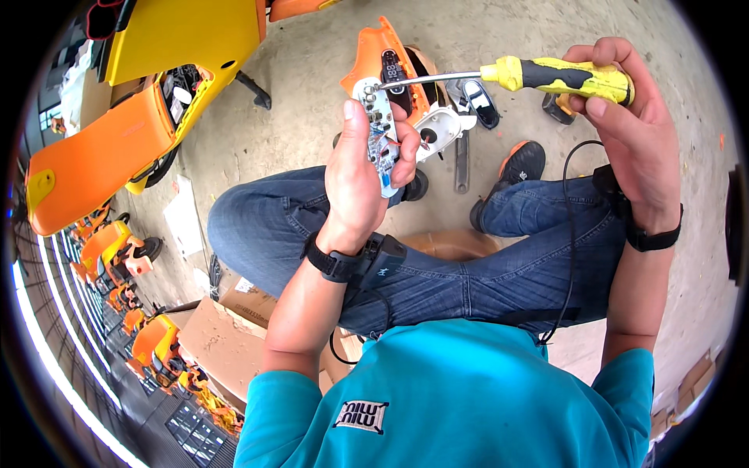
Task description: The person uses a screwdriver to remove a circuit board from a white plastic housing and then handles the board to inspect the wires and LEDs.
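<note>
Right now the left hand (355,183) grips a narrow circuit board (380,136) above the knees, while the right hand (632,117) clasps a yellow screwdriver (546,76), tip at the board's top. Better to keep the shaft square to the screw and press firmly.

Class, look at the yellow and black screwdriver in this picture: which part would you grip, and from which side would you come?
Grip the screwdriver by its thick yellow and black handle, coming from the right end, as the right hand does. The thin metal shaft points left toward the circuit board in the left hand, so that end probably must stay free.
</note>
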The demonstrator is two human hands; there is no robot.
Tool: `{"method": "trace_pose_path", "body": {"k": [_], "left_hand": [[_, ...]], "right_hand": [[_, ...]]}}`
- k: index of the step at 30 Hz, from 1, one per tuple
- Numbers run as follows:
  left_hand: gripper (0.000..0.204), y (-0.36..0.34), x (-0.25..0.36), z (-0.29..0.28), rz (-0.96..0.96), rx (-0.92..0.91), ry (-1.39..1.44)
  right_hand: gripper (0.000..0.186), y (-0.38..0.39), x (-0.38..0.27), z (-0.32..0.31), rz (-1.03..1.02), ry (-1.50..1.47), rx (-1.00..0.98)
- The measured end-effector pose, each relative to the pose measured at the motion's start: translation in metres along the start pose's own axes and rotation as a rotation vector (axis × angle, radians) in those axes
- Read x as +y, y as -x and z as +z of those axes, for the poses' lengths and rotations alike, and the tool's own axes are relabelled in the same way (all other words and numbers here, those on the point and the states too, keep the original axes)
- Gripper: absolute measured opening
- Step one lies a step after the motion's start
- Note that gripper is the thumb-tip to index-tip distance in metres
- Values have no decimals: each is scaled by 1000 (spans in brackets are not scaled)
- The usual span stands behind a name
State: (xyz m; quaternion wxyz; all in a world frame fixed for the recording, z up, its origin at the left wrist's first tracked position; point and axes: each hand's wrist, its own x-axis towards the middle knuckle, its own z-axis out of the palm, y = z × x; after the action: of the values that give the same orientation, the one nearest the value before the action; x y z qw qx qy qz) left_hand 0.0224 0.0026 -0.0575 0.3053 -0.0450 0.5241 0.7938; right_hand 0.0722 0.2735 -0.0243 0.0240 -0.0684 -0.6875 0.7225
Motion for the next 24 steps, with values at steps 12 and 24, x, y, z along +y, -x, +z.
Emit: {"method": "trace_pose_path", "body": {"k": [12, 24], "left_hand": [[50, 0, 2, -1, -7, -15, 23], [53, 0, 5, -6, -155, -139, 322]], "right_hand": [[34, -1, -6, -7, 57, -63, -69], [38, -2, -8, -5, 48, -69, -37]]}}
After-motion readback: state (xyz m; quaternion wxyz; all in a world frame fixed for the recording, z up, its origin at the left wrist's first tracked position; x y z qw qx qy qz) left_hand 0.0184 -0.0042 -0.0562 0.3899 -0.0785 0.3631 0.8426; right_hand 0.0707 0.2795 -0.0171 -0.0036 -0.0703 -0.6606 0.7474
